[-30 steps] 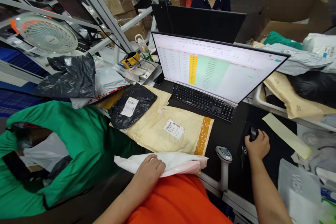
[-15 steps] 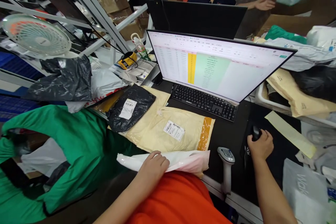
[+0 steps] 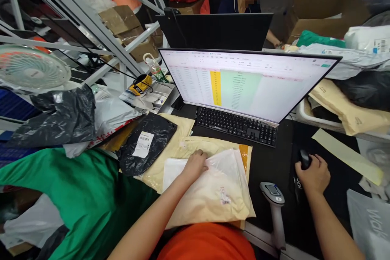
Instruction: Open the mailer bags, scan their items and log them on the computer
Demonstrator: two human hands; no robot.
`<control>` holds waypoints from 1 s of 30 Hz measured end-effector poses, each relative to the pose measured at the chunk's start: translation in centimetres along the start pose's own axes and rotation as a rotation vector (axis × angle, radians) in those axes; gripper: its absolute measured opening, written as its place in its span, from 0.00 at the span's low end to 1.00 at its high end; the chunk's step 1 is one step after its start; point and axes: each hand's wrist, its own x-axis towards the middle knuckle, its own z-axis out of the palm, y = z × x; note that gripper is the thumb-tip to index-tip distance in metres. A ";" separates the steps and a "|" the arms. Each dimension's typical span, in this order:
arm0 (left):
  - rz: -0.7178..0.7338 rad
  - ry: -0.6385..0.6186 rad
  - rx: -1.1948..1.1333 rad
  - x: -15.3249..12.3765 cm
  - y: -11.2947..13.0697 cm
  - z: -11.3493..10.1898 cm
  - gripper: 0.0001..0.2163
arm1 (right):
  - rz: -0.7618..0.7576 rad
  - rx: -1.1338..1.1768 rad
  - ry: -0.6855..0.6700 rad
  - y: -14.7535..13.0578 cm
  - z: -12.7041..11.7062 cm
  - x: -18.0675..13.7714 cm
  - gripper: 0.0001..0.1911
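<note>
My left hand [image 3: 196,166] rests on a pale, partly translucent plastic packet [image 3: 210,195] with a small barcode label, its fingers curled at the far edge. The packet lies over a cream padded envelope [image 3: 190,143] that has an orange-brown strip. Under the left side of the same stack is another cream envelope, with a black plastic parcel [image 3: 148,144] bearing a white label on top. My right hand [image 3: 315,174] is closed round a black computer mouse [image 3: 304,159] on a dark mat. A grey handheld barcode scanner [image 3: 274,201] stands between the packet and my right hand.
A monitor [image 3: 240,85] showing a spreadsheet stands behind a black keyboard [image 3: 237,126]. On the left are a green bag [image 3: 88,187], plastic parcels [image 3: 67,115] and a fan [image 3: 33,67]. Parcels in a white basket [image 3: 319,120] stand right. A co-worker sits beyond the monitors.
My left hand has moved forward, and the packet, earlier tilted up edge-on near my body, now lies flatter over the envelope. My right hand stays on the mouse. The co-worker's outstretched hand has lowered.
</note>
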 end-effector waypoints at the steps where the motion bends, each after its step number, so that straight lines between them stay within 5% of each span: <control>1: 0.000 -0.004 -0.018 0.7 -0.3 0.6 0.12 | 0.006 -0.001 -0.005 0.0 0.0 0.0 0.26; 5: 0.055 -0.007 -0.030 2.3 -1.5 3.7 0.12 | 0.027 0.016 -0.025 -0.3 -0.2 0.0 0.28; 11: 0.040 0.162 0.009 4.4 -2.8 7.3 0.13 | 0.063 0.009 -0.065 -0.7 -0.4 -0.1 0.30; 23: 0.164 0.292 -0.092 6.5 -5.2 8.6 0.12 | 0.074 -0.058 0.000 -0.5 0.4 -0.4 0.30; 30: 0.180 0.262 -0.128 6.8 -5.6 8.5 0.13 | 0.111 -0.095 -0.038 -0.9 0.0 -0.5 0.31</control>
